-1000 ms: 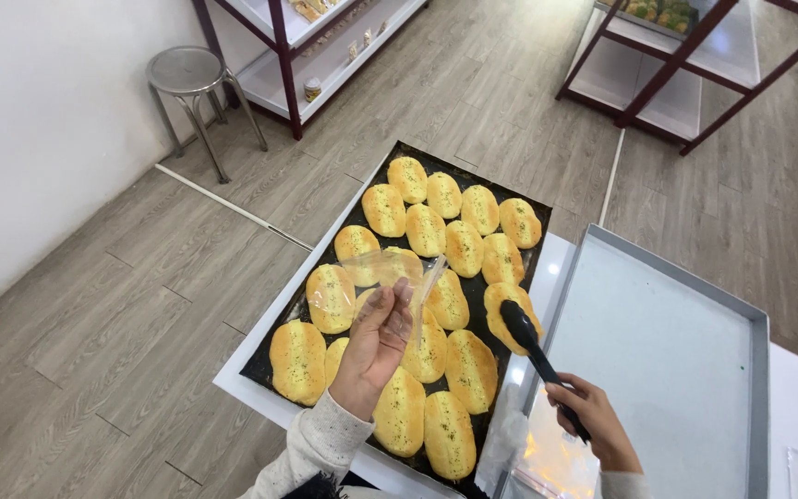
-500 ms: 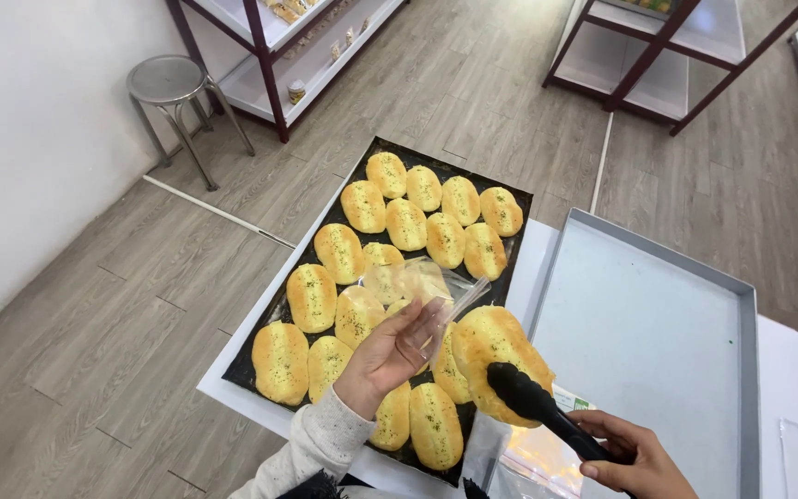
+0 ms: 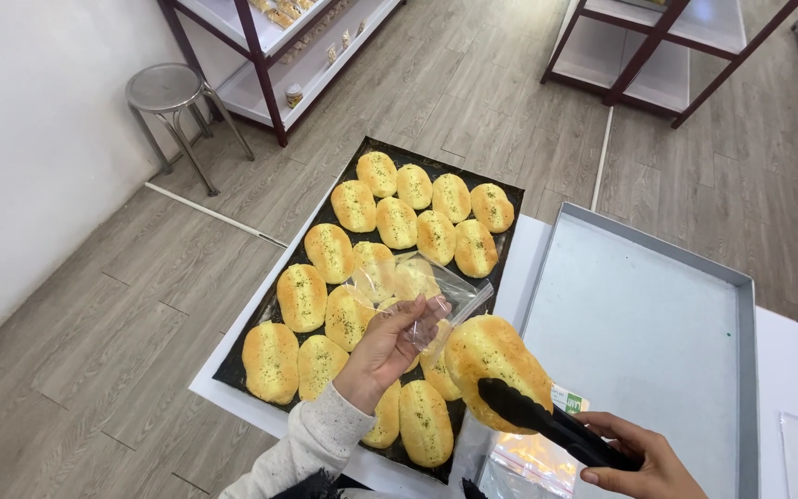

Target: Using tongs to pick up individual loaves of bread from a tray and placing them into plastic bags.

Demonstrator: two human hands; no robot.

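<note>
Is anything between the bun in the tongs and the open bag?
Nothing visible. The bun, gripped by black tongs in the right hand, sits just beside the clear bag, which the left hand holds up over the tray. Only air separates them.

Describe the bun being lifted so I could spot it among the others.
Start at the dark rectangular baking tray full of golden oval herb-flecked buns. At its near right edge, one golden oval bun hangs above the rest, pinched in black tongs held by the right hand, beside a clear plastic bag.
</note>
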